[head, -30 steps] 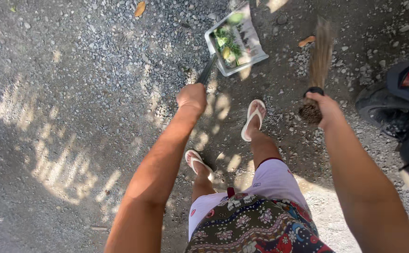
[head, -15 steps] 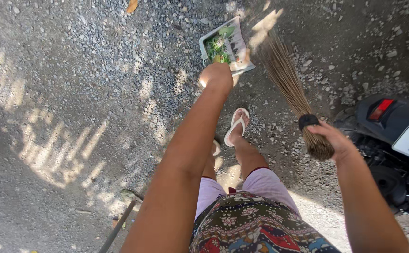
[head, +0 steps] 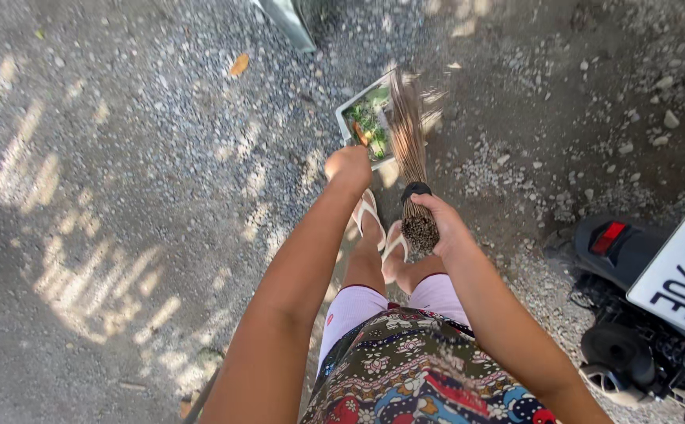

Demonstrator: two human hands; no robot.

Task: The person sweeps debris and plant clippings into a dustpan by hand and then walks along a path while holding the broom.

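Note:
My left hand (head: 349, 166) is closed around the handle of a metal dustpan (head: 352, 111) that rests on the gravel ahead of my feet, holding green leaves and bits of debris. My right hand (head: 443, 225) grips the bound end of a short stick broom (head: 408, 126). The broom's bristles point forward and lie over the right side of the dustpan. My feet in white sandals (head: 368, 216) stand just behind the pan, between my two arms.
The rear of a parked motorbike (head: 647, 294) with a white number plate and red tail light stands at the right. A grey metal object (head: 287, 22) sits at the top edge. Orange fallen leaves (head: 239, 64) and loose stones (head: 671, 119) lie on the gravel.
My right hand has swung the broom leftward, from out at the right to over the dustpan. The motorbike has come further into view at the right.

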